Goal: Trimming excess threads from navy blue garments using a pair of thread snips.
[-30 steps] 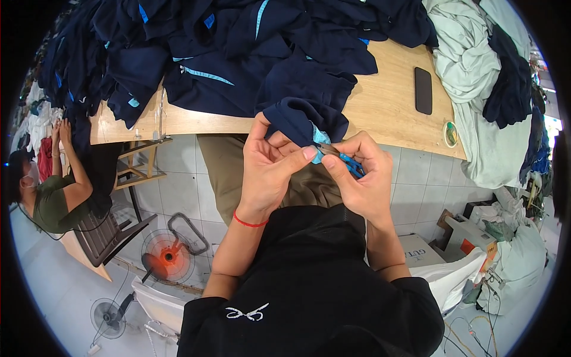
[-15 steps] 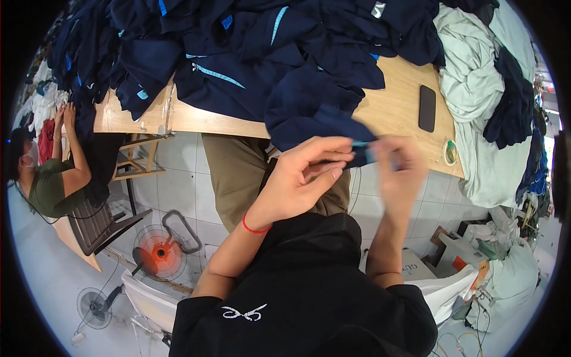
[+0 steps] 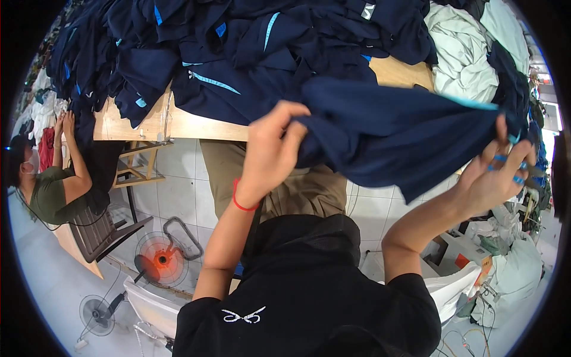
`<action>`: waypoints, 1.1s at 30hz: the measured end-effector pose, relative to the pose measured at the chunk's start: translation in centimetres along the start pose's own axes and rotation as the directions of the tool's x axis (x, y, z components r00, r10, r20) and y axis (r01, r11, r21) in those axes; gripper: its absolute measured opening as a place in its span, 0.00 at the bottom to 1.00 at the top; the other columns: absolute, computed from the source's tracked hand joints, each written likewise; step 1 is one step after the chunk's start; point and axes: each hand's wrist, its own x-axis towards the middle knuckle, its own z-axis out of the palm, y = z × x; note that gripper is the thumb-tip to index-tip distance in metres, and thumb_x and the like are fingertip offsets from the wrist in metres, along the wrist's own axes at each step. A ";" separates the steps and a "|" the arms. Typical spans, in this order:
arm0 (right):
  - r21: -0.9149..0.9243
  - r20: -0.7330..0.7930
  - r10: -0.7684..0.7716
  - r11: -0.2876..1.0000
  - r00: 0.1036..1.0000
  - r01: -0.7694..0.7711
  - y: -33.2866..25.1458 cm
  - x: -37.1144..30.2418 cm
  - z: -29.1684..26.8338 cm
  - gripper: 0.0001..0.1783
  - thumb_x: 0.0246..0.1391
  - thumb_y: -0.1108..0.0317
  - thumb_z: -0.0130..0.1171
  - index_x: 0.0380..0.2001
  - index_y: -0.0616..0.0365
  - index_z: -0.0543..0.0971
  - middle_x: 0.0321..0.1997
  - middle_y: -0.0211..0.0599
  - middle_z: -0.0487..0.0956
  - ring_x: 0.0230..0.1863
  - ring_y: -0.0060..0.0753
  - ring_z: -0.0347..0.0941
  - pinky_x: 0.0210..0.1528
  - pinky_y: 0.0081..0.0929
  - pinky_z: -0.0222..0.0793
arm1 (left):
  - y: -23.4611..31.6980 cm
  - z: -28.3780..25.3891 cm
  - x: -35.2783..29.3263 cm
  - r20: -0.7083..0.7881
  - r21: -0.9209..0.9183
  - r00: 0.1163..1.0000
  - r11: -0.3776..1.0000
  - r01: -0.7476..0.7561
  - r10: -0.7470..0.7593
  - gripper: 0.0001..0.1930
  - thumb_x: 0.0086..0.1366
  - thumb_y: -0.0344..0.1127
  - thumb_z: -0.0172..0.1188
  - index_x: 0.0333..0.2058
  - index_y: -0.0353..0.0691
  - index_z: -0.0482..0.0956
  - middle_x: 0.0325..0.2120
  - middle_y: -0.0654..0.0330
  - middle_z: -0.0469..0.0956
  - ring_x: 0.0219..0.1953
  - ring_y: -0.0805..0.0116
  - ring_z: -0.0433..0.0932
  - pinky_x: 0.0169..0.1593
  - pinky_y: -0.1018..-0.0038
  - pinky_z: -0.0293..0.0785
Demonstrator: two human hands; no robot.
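Note:
A dark navy garment (image 3: 386,131) with a light blue edge is stretched through the air between my hands, above the near edge of the table. My left hand (image 3: 272,152) is closed on its left part, thumb and fingers gathering the cloth. Out at the right, my right hand (image 3: 499,166) grips the garment's far corner, where the light blue strip ends. Bright blue bands or loops (image 3: 508,166) show around the right fingers; I cannot make out what they belong to. Motion blurs the cloth slightly.
Navy garments with light blue strips (image 3: 214,82) are heaped across the wooden table (image 3: 208,124). Pale cloth (image 3: 461,53) lies at the right. A person in a green top (image 3: 59,190) works at the far left. An orange fan (image 3: 162,260) stands on the floor.
My right hand has swung outward to the right, pulling the garment out wide. My left hand has moved slightly left and up and closed on the cloth. The garment now covers the phone.

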 end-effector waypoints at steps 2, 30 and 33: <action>-0.194 -0.014 -0.122 0.974 0.992 0.116 2.7 2.4 1.8 0.12 0.75 0.65 0.57 0.38 0.63 0.75 0.40 0.58 0.88 0.28 0.17 0.83 0.20 0.08 0.49 | 1.4 -0.9 1.5 -0.077 -0.291 0.979 0.944 0.158 -0.188 0.08 0.73 0.25 0.61 0.49 0.37 0.82 0.30 0.64 0.81 0.33 0.79 0.78 0.36 0.76 0.72; -0.134 0.038 0.895 0.445 0.444 -0.886 10.2 -18.8 -4.2 0.05 0.67 0.71 0.67 0.43 0.55 0.81 0.35 0.19 0.75 0.27 0.08 0.62 0.21 0.16 0.48 | -8.8 7.6 -7.4 -0.169 0.322 0.980 0.946 -0.048 0.107 0.11 0.55 0.22 0.69 0.37 0.39 0.83 0.37 0.57 0.78 0.38 0.54 0.79 0.42 0.61 0.76; 0.059 0.159 0.910 0.377 0.382 -0.924 8.1 -16.7 -3.2 0.05 0.69 0.70 0.64 0.45 0.52 0.79 0.32 0.16 0.74 0.23 0.05 0.59 0.18 0.15 0.46 | -10.0 6.3 -8.1 -0.172 0.246 0.985 0.968 0.057 -0.015 0.11 0.56 0.23 0.70 0.39 0.38 0.83 0.37 0.56 0.78 0.39 0.54 0.79 0.43 0.61 0.76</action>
